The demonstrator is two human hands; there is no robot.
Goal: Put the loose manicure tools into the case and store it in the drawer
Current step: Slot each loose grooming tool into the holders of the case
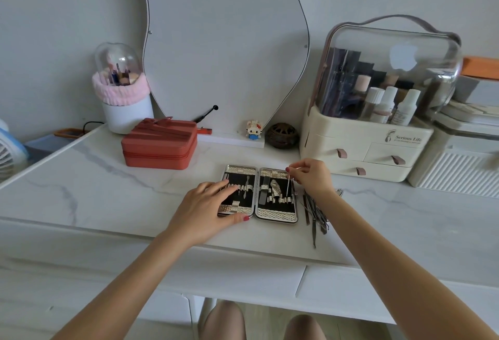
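Risk of the thin metal tool [288, 187] slipping: pinched only at its top by the right hand [310, 175], tip over the right half of the open manicure case [260, 194]. Could miss its elastic loop or knock the tools already seated. Left hand [209, 204] spread flat on the case's left half, grasping nothing; if lifted, case liable to slide on the table [108, 199]. Loose tools [314, 214] piled just right of the case, under the right forearm, easily brushed off the near edge. Cosmetics organizer [367, 148] close behind, crowding the right hand. Red zip box [159, 143] far left, clear.
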